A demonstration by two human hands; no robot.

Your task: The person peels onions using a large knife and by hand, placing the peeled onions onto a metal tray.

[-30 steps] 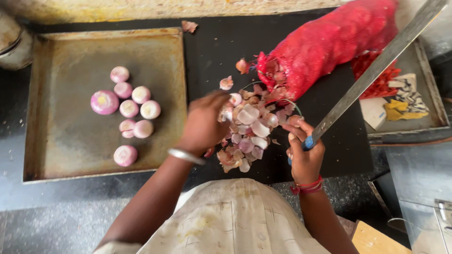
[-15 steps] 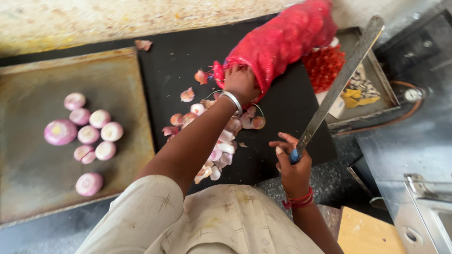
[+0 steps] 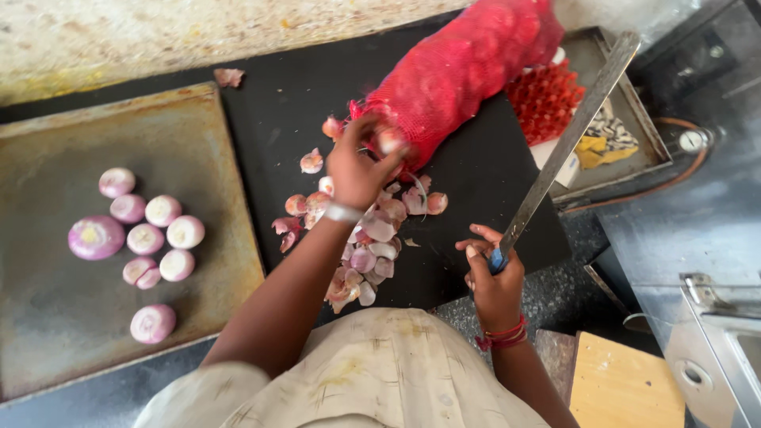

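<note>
Nearest the camera, under a pale cloth over the lap, my right hand (image 3: 495, 273) is closed around the blue handle of a long knife (image 3: 567, 147), blade slanting up and away to the right, clear of the board, tip near the far tray. Left of it, on the black board (image 3: 277, 119), lies the pile of onion skins (image 3: 365, 246), pink and papery, loose scraps trailing toward the metal tray (image 3: 230, 261) on the left. That tray carries the peeled onions (image 3: 147, 230): a tight cluster, one larger onion at its left edge and one apart, nearer me. Beyond the skins, my left hand (image 3: 357, 162), steel bangle at the wrist, is at the open mouth of the red mesh sack (image 3: 468, 67). A second ago it sat low over the skin pile; half a second ago it was already stretched to the sack; now the fingers are curled at the sack's mouth, seemingly around an unpeeled onion (image 3: 388, 141), though blur keeps me from being sure of the grip. The knife hand has held its pose through all three looks, and the count on the tray looks unchanged. My reading: one peel is finished and a fresh onion is being drawn out. Farther right, a second tray (image 3: 634, 119) holds red netting and scraps of packaging; a wooden block (image 3: 626, 384) sits low right.
</note>
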